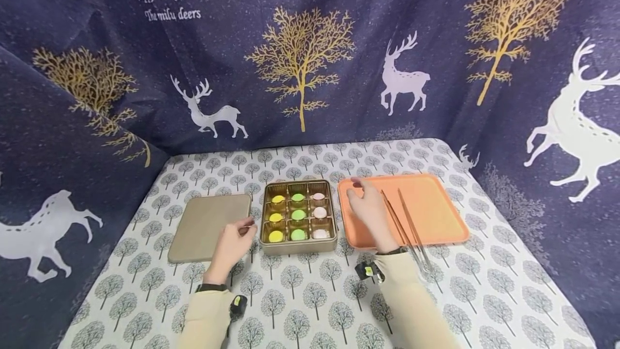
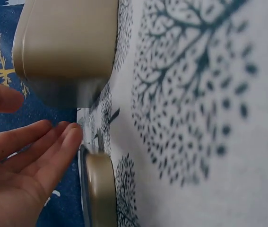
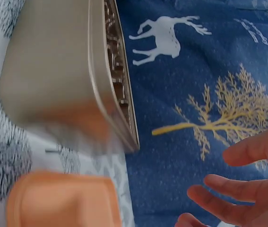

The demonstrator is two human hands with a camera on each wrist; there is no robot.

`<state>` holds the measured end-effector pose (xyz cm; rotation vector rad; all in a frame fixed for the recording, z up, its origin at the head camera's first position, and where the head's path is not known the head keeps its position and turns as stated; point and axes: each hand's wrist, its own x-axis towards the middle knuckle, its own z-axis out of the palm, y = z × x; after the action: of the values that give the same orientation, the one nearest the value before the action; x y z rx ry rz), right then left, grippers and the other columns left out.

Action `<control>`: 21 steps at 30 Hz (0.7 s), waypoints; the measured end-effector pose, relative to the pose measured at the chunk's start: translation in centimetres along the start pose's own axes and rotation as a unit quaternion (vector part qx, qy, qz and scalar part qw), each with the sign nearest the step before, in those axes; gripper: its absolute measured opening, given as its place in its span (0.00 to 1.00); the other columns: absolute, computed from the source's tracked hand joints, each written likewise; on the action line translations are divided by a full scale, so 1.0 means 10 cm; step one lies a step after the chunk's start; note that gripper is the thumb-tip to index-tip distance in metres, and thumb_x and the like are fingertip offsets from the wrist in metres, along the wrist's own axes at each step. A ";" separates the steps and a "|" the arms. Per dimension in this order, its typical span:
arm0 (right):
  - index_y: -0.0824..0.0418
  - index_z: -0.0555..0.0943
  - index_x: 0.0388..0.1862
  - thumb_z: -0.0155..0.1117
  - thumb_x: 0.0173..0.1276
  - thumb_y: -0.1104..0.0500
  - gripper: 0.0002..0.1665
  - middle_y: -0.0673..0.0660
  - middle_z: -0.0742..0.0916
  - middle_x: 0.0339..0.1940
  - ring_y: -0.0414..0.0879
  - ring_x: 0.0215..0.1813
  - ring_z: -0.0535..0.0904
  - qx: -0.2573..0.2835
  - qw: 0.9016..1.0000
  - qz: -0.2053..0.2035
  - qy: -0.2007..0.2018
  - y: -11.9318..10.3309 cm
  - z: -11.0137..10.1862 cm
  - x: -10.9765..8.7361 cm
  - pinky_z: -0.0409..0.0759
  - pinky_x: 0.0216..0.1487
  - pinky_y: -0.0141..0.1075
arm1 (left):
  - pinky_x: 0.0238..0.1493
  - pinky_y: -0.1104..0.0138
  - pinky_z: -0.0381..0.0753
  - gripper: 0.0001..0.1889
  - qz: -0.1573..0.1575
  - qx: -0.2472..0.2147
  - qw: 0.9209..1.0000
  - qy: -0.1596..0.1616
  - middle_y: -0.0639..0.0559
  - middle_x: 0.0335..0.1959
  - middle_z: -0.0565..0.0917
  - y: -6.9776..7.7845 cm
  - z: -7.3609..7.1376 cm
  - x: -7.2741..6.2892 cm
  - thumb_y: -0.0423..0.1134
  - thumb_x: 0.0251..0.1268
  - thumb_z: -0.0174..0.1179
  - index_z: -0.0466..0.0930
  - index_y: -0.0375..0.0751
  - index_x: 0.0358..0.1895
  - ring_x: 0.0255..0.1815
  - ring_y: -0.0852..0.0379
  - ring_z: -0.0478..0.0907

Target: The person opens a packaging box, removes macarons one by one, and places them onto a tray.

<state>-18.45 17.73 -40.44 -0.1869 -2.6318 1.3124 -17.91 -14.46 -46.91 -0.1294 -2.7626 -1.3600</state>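
A gold tin (image 1: 299, 247) stands in the middle of the table with a divided insert. Small round pieces fill its compartments: yellow ones (image 1: 275, 236) at left, green ones (image 1: 297, 214) in the middle, pale pink ones (image 1: 320, 213) at right. My left hand (image 1: 234, 244) hovers just left of the tin, over the near right part of a flat gold lid (image 1: 205, 225), fingers loosely extended and holding nothing. Over the left part of an orange tray (image 1: 436, 198) hangs my right hand (image 1: 369, 211), its thumb and fingers apart and nothing between them.
Long metal tongs (image 1: 417, 230) lie across the tray, with one end past its near edge on the tree-print tablecloth (image 1: 310, 290). A dark blue cloth (image 1: 329, 96) with deer and trees hangs behind the table and at both sides.
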 end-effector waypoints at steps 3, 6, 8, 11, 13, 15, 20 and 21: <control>0.62 0.71 0.68 0.54 0.71 0.55 0.28 0.65 0.79 0.64 0.61 0.63 0.75 -0.002 1.000 0.003 0.000 0.06 -0.08 -0.02 0.75 0.64 0.56 | 0.55 0.53 0.85 0.21 0.005 -0.008 1.000 -0.017 0.31 0.55 0.81 0.01 0.03 -0.01 0.36 0.71 0.55 0.75 0.26 0.61 0.52 0.38 0.83; 0.64 0.70 0.68 0.53 0.72 0.56 0.28 0.66 0.78 0.64 0.63 0.65 0.73 0.003 1.000 0.002 -0.003 0.13 -0.16 -0.02 0.73 0.67 0.56 | 0.58 0.51 0.83 0.21 0.007 -0.008 0.999 -0.031 0.31 0.58 0.79 0.01 0.06 -0.02 0.36 0.73 0.52 0.74 0.26 0.62 0.55 0.38 0.81; 0.65 0.70 0.68 0.53 0.73 0.57 0.27 0.68 0.78 0.64 0.63 0.66 0.72 0.012 1.000 0.001 -0.001 0.19 -0.21 -0.01 0.71 0.68 0.57 | 0.59 0.50 0.82 0.21 0.005 -0.009 0.999 -0.040 0.32 0.60 0.79 0.01 0.07 -0.03 0.37 0.75 0.49 0.73 0.27 0.62 0.56 0.38 0.80; 0.64 0.70 0.68 0.53 0.73 0.56 0.27 0.67 0.79 0.63 0.64 0.66 0.71 0.002 1.000 0.007 0.011 0.27 -0.29 -0.02 0.70 0.70 0.57 | 0.61 0.48 0.79 0.22 -0.003 -0.011 0.999 -0.052 0.34 0.62 0.77 0.02 0.09 -0.03 0.39 0.76 0.46 0.73 0.28 0.64 0.60 0.38 0.77; 0.64 0.70 0.68 0.53 0.73 0.56 0.27 0.66 0.79 0.63 0.64 0.67 0.71 -0.007 1.000 0.016 0.019 0.31 -0.34 -0.03 0.69 0.70 0.57 | 0.62 0.48 0.79 0.22 -0.012 -0.019 0.998 -0.060 0.34 0.63 0.76 0.03 0.10 -0.04 0.39 0.76 0.45 0.72 0.28 0.65 0.60 0.38 0.77; 0.64 0.70 0.68 0.52 0.73 0.55 0.28 0.66 0.79 0.63 0.64 0.67 0.71 -0.017 0.999 0.028 0.018 0.34 -0.39 -0.03 0.69 0.70 0.57 | 0.63 0.49 0.79 0.23 -0.023 -0.034 0.997 -0.068 0.33 0.64 0.75 0.03 0.10 -0.04 0.39 0.77 0.44 0.70 0.28 0.66 0.61 0.39 0.77; 0.64 0.68 0.70 0.51 0.74 0.54 0.29 0.67 0.77 0.66 0.64 0.68 0.69 -0.013 0.999 0.045 0.010 0.34 -0.50 -0.04 0.69 0.71 0.58 | 0.58 0.56 0.84 0.23 -0.040 -0.074 0.993 -0.084 0.30 0.66 0.72 0.04 0.09 -0.05 0.37 0.77 0.43 0.66 0.25 0.67 0.56 0.39 0.81; 0.64 0.68 0.70 0.51 0.74 0.53 0.29 0.66 0.77 0.66 0.64 0.69 0.69 -0.014 0.999 0.047 0.011 0.35 -0.52 -0.05 0.68 0.71 0.57 | 0.57 0.57 0.85 0.23 -0.039 -0.081 0.992 -0.087 0.29 0.65 0.71 0.04 0.09 -0.05 0.37 0.77 0.43 0.66 0.24 0.67 0.56 0.39 0.81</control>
<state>-16.71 23.73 -40.23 -0.3314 -2.6527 1.2942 -17.36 -13.54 -47.18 -0.1547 -2.8179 -1.6697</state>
